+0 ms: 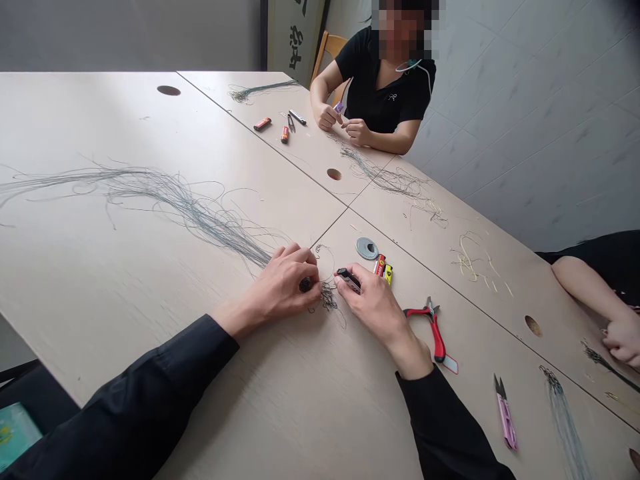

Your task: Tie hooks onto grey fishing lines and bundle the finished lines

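Observation:
A long bundle of thin grey-green cords (200, 213) runs across the table from the far left to my left hand (287, 280). That hand is closed over the bundle near its end, thumb and fingers together. Just past the fingertips lies a dark, tangled cluster of loops or knots (329, 297). A fine loose strand curves between my two hands. My right hand (377, 303) grips a black lighter (349, 279), its top pointing toward the cluster. Whether the lighter is lit, I cannot tell.
Beyond my right hand are a grey disc (367, 249), two lighters (383, 267) and red-handled pliers (437, 337). Pink thread snips (506, 413) and another cord bundle (563, 413) lie right. One person (385, 87) sits opposite; another person's arm (595, 287) reaches in at right.

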